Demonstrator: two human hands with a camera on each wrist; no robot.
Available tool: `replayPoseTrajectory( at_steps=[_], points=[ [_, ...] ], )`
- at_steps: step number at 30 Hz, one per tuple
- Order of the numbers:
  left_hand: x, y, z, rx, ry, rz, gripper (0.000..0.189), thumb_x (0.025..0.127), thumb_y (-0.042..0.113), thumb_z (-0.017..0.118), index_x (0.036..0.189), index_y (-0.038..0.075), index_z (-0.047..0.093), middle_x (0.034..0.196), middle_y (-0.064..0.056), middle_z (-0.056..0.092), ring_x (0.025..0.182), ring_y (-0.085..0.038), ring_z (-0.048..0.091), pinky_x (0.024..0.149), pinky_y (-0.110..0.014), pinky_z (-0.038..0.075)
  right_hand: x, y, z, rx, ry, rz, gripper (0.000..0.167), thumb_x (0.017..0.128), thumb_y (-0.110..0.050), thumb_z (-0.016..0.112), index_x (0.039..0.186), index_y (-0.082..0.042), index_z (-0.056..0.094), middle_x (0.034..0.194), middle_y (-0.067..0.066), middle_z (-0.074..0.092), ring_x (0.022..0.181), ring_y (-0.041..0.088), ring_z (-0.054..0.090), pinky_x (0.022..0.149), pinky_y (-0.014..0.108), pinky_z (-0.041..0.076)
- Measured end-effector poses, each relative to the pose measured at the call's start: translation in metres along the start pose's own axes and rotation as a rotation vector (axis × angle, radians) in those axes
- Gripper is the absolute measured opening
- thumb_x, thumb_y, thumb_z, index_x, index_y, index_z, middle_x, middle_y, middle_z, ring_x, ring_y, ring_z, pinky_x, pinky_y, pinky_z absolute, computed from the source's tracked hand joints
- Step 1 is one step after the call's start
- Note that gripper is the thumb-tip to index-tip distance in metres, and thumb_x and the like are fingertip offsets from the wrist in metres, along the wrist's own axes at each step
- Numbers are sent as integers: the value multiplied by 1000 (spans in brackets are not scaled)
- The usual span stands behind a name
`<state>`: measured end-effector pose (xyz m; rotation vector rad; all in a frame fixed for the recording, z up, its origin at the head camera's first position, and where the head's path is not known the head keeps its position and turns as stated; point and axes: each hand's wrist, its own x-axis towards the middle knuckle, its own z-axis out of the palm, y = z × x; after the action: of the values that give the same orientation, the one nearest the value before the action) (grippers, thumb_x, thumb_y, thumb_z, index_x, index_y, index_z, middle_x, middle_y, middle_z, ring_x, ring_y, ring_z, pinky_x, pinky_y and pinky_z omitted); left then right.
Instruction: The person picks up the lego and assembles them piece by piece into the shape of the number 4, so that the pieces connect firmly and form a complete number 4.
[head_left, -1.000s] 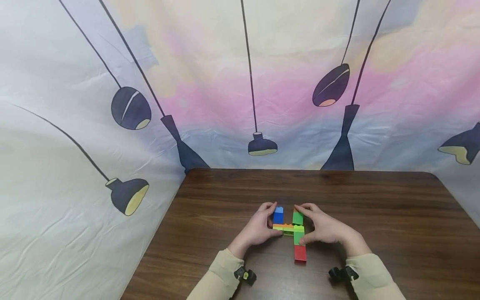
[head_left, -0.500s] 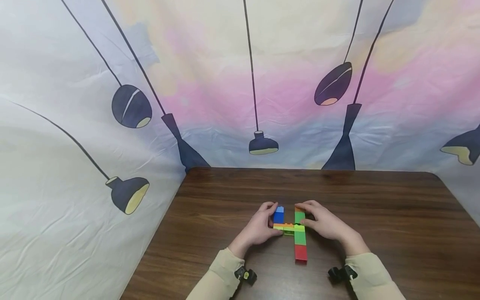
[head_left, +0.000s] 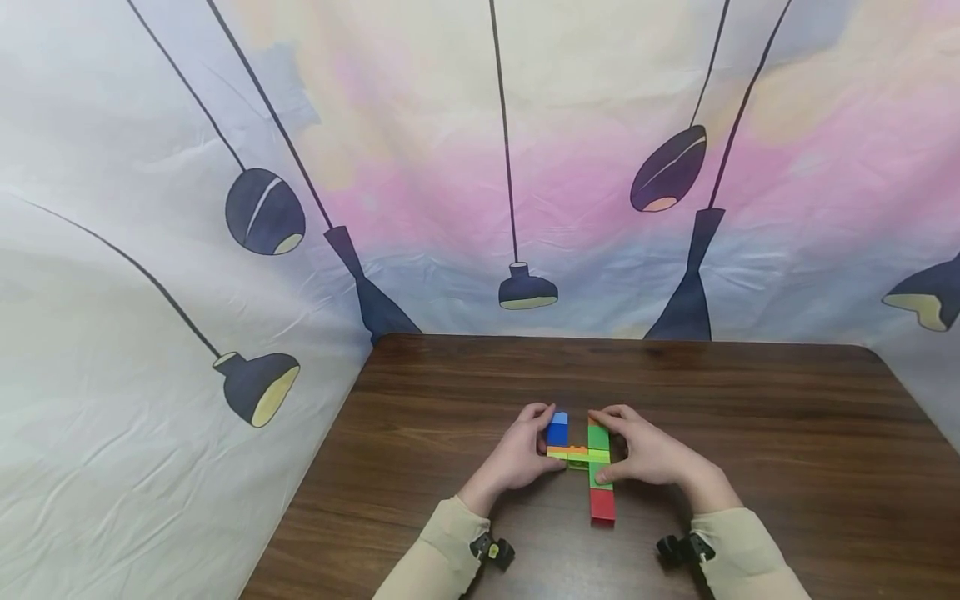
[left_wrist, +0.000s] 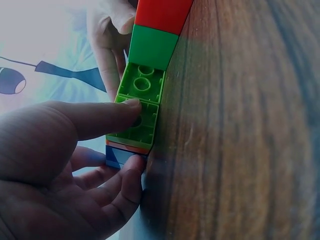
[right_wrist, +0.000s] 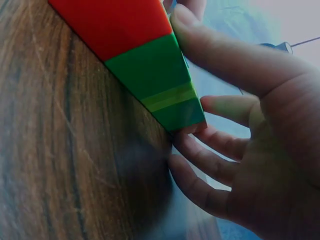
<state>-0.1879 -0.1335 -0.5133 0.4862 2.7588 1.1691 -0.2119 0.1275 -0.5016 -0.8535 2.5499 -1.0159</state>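
A joined build of toy building bricks lies on the table between both hands. Its right row runs from a red brick [head_left: 602, 507] at the near end through a green brick [head_left: 605, 467] and a lime band [right_wrist: 170, 97] to a second green brick [head_left: 597, 437], with orange at the far tip. Lime pieces [left_wrist: 142, 82] with hollow undersides cross leftward to a blue brick [head_left: 557, 433]. My left hand [head_left: 512, 454] grips that left end, thumb on lime, fingertips at the blue. With my right hand [head_left: 652, 450] I grip the right row, thumb on the near green brick, fingers round the far end.
The brown wooden table [head_left: 450, 383] extends around the build on all sides. Behind it and to the left hangs a cloth [head_left: 427, 208] printed with lamps. Each wrist carries a small black camera, such as the left one [head_left: 492, 551].
My right thumb slid up to the lime joint, then back onto the near green brick. The far green brick, slightly offset earlier, now lines up with the row. My left hand keeps its place.
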Motion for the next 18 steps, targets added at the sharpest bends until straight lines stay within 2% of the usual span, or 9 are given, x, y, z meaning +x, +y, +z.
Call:
replayPoseTrajectory(
  at_steps=[8, 18],
  points=[
    [0, -1, 0, 6, -5, 14, 89, 87, 13, 92, 160, -3, 44, 153, -10, 45, 86, -3, 54, 76, -19, 50, 1, 1, 4, -5, 15, 29, 99, 81, -42, 95, 160, -4, 49, 155, 22, 45, 138, 45, 51, 106, 66, 47],
    [-1, -2, 1, 0, -4, 4, 89, 86, 12, 92, 160, -3, 44, 153, -11, 45, 86, -5, 55, 76, -21, 50, 1, 1, 5, 11, 11, 51, 97, 81, -40, 96, 160, -7, 50, 156, 20, 45, 134, 41, 53, 101, 60, 51]
  ],
)
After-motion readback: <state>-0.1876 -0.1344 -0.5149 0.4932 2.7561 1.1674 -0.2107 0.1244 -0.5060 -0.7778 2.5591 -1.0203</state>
